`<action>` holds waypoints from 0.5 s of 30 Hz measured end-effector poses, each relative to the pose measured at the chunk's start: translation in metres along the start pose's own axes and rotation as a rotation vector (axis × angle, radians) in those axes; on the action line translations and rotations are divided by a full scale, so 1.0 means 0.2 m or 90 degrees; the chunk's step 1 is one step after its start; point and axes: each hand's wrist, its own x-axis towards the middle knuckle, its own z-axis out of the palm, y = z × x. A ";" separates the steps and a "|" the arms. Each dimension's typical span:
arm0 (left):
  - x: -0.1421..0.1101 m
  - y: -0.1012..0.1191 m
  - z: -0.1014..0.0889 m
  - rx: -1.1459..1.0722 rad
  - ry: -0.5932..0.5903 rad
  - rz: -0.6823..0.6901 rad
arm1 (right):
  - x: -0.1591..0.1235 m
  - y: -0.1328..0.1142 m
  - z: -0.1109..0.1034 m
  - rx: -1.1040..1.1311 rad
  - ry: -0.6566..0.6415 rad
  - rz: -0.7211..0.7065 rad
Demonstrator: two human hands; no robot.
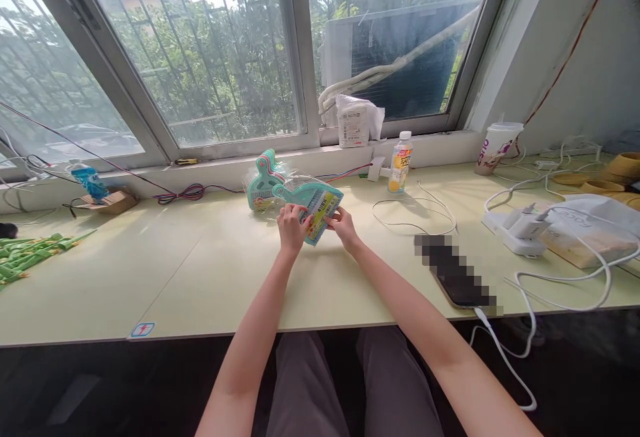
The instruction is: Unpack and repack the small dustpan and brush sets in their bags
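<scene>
In the middle of the table I hold a small mint-green dustpan set (327,214) with a round-ended handle pointing left and a yellow-and-blue label on its face. My left hand (293,227) is closed on its left lower side. With the fingers of my right hand (343,225) I pinch the right side, over the label. Just behind stands a stack of similar dustpan sets (263,190), mint green with some pink edges, in clear plastic wrap. The handle of the held one overlaps the stack in view.
A juice bottle (401,162) stands behind to the right, before a white packet (353,122) on the sill. Nearer lie a phone (455,270) and a power strip (520,234) with white cables. At the left are green strips (35,254) and a cardboard box (113,201).
</scene>
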 end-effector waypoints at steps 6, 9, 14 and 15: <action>-0.03 0.02 0.03 -0.055 -0.024 0.033 | 0.01 0.03 0.00 -0.026 0.012 0.009; -0.04 0.04 0.03 -0.010 -0.053 0.085 | 0.01 0.02 0.00 -0.009 0.019 0.023; -0.03 0.03 0.04 0.056 -0.037 0.162 | 0.01 0.01 0.01 0.023 0.018 0.038; -0.03 0.03 0.04 0.057 -0.029 0.173 | 0.01 0.01 0.01 0.025 0.019 0.040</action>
